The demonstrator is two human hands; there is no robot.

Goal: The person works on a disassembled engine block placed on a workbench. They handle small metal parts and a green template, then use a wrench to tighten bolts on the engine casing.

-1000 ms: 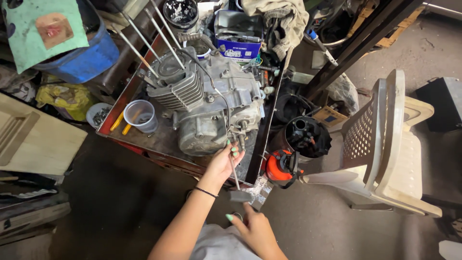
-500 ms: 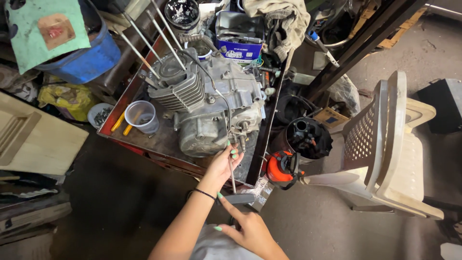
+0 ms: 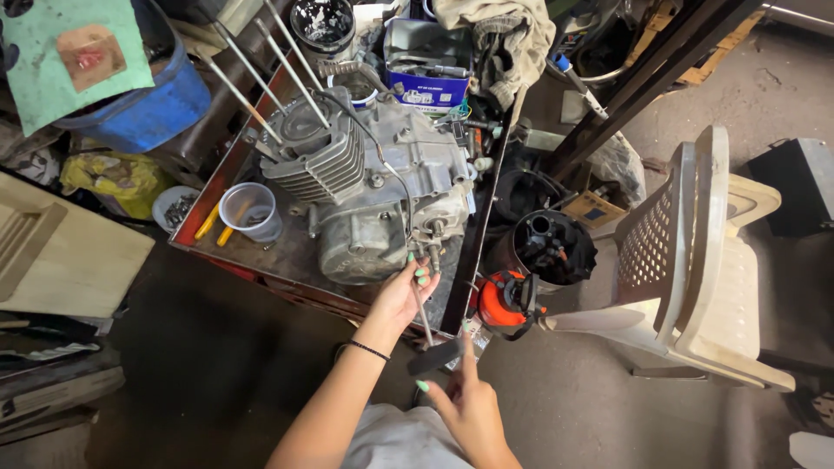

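A grey motorcycle engine with cooling fins and long studs lies on a dirty metal table. My left hand grips a thin metal rod tool whose upper end meets a shaft on the engine's lower right side. The rod runs down to a dark handle. My right hand is just below, its fingers touching that handle from underneath.
A plastic cup and yellow-handled tools lie on the table's left part. A blue tub, a paint can and a blue box stand behind. A beige plastic chair, an orange-black object and a black container sit to the right.
My right hand has risen from near my lap to the tool's handle. My left hand has stayed on the rod at the engine.
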